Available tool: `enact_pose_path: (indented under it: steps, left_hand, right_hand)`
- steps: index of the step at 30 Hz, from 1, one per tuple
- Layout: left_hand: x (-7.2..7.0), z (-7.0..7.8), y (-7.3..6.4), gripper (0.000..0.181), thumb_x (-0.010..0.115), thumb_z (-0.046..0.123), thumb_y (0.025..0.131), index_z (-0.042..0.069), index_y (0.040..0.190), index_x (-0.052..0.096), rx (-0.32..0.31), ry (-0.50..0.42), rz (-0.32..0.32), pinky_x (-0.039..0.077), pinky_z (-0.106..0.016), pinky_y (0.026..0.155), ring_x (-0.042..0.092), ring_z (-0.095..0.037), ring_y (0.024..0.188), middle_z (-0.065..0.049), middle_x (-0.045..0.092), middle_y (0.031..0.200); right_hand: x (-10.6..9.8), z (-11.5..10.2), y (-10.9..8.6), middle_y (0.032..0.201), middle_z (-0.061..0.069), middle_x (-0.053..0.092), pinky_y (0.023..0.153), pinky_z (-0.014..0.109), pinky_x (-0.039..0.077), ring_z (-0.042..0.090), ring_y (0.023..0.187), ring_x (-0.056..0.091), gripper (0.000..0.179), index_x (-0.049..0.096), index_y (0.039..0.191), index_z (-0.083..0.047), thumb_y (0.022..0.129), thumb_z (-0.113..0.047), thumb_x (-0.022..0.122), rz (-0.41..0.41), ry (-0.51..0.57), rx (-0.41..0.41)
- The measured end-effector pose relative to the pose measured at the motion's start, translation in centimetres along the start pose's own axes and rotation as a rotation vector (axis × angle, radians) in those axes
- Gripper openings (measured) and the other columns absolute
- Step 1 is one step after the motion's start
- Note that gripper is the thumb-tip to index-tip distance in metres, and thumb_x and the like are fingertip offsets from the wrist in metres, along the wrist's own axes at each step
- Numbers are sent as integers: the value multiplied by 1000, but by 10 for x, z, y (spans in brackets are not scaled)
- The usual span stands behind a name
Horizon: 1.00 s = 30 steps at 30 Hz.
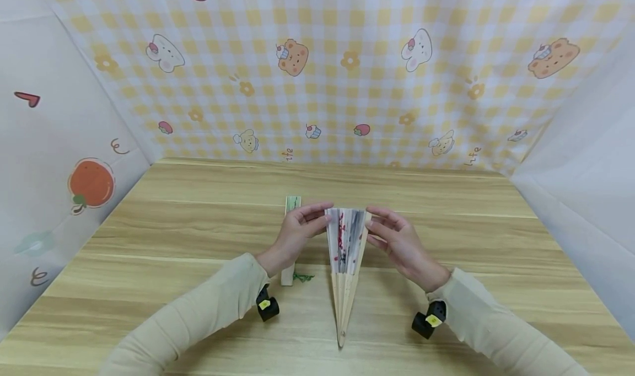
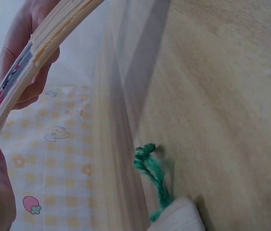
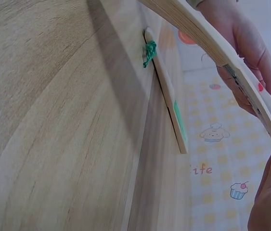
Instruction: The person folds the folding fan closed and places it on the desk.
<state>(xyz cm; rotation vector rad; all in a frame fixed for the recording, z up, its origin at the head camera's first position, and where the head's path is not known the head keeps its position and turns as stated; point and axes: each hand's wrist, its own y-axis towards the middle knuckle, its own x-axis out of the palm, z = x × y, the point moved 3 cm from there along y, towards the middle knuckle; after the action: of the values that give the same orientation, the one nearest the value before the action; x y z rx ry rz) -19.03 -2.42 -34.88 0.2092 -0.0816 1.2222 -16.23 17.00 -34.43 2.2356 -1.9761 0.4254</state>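
Observation:
A folding fan, partly spread, has pale wooden ribs and a white-and-grey leaf with red blossoms. Its narrow pivot end points toward the person in the head view. The left hand pinches the fan's upper left edge between thumb and fingers. At the upper right edge, the right hand pinches the outer rib the same way. Both wrist views show the fan held up off the table by the two hands. Beside the left hand lies a second, closed folding fan with a green leaf and a green tassel.
The wood-grain table spreads beneath the hands. Behind it hangs a yellow checked cloth printed with cartoon animals. White cloth walls stand at both sides. Each wrist wears a small black camera.

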Motion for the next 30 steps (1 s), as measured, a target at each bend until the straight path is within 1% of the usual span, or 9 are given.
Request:
enact_pose_path:
  steps: [5,9,13,17,21,26,30]
  left_hand:
    - [1,-1,-1,32,53,1,87,-7,117,50,-5,-35,-30,48,-32,83,58,-13,90,-8,59,102]
    - [2,-1,-2,33,54,3,87,-8,117,50,3,-27,-37,48,-33,82,58,-13,89,-9,59,102]
    - [2,-2,-1,34,55,1,85,-7,118,50,11,-22,-55,48,-34,82,58,-15,88,-11,58,102]
    - [2,-3,-2,35,57,-1,83,-5,118,50,11,-10,-58,49,-34,81,60,-16,87,-15,58,105]
    - [2,-4,-1,38,59,-1,82,-5,118,51,7,-2,-51,49,-34,81,60,-17,88,-18,56,109]
    - [4,-4,-1,38,60,-1,81,-6,117,51,8,-9,-46,49,-33,80,61,-20,91,-19,54,112]
    - [5,-3,-2,37,59,-1,81,-6,117,51,19,-8,-42,50,-33,79,61,-21,91,-17,53,111]
  right_hand:
    - [2,2,0,95,0,55,70,19,50,9,82,57,23,59,101,-18,87,-2,53,-19,-10,-2]
    - [4,3,0,96,1,55,71,19,50,10,84,57,23,57,105,-15,86,-2,55,-21,-21,-4]
    - [5,4,0,97,1,54,73,21,50,10,86,56,24,56,107,-13,86,-3,55,-19,-35,-2]
    - [6,5,0,98,1,53,75,23,50,11,87,56,23,55,106,-15,86,-3,55,-20,-42,4]
    - [7,6,0,97,2,53,75,23,50,11,87,56,24,55,108,-13,86,-3,55,-26,-40,-2]
    - [7,8,0,95,1,54,75,22,50,10,86,56,25,55,108,-13,87,-1,53,-30,-27,-2]
    - [7,9,0,94,0,55,74,20,50,10,84,56,24,55,107,-14,87,-2,53,-33,-21,2]
